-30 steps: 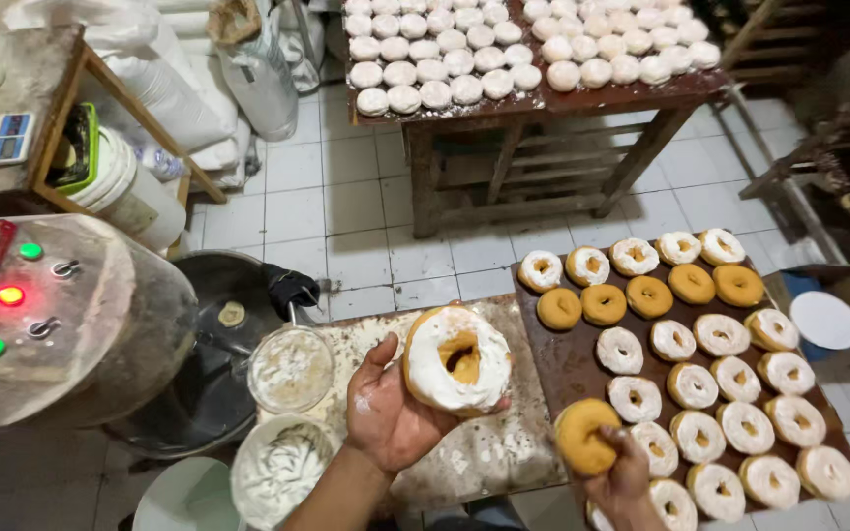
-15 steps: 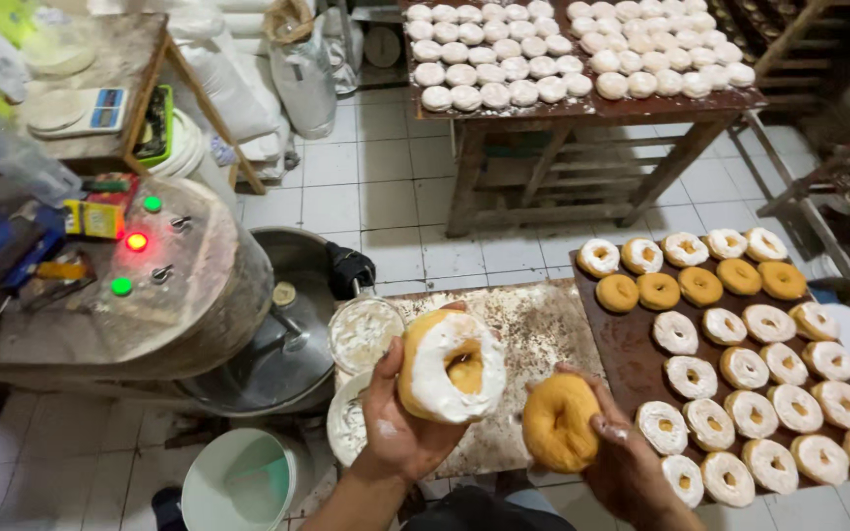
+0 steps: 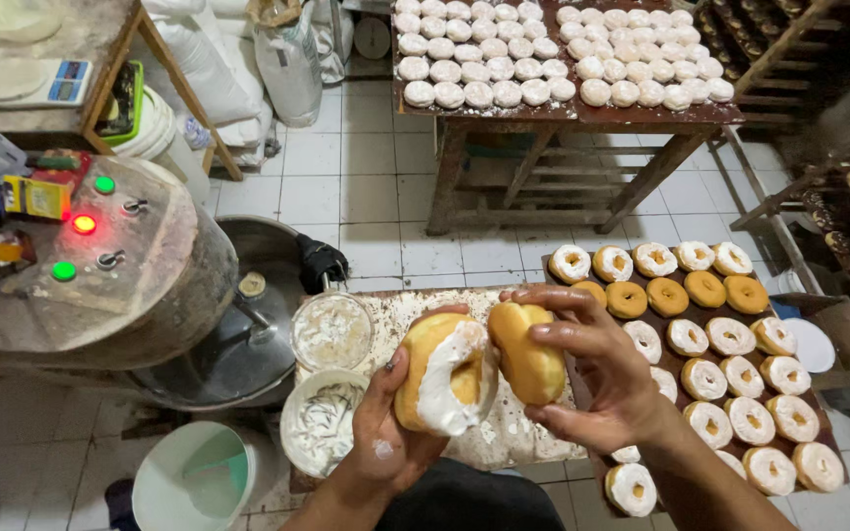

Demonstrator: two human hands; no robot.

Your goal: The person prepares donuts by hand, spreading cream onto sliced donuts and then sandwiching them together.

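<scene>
Two doughnuts up: I see left hand [image 3: 391,433] fingers clasping the cream-coated doughnut [image 3: 445,374]. Right hand [image 3: 602,379] fingers grip the plain doughnut [image 3: 525,352], the two touching.

Open tiled floor [image 3: 366,197] lay at twelve o'clock. A doughnut tray [image 3: 828,315] blocked three o'clock, two icing bowls [image 3: 332,329] crowded nine, and a mixer drum [image 3: 199,265] stood at ten beyond them.

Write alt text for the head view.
Two hands hold doughnuts side by side: the left hand an iced doughnut, the right hand a plain doughnut. A tray of doughnuts lies right, two icing bowls left.
</scene>
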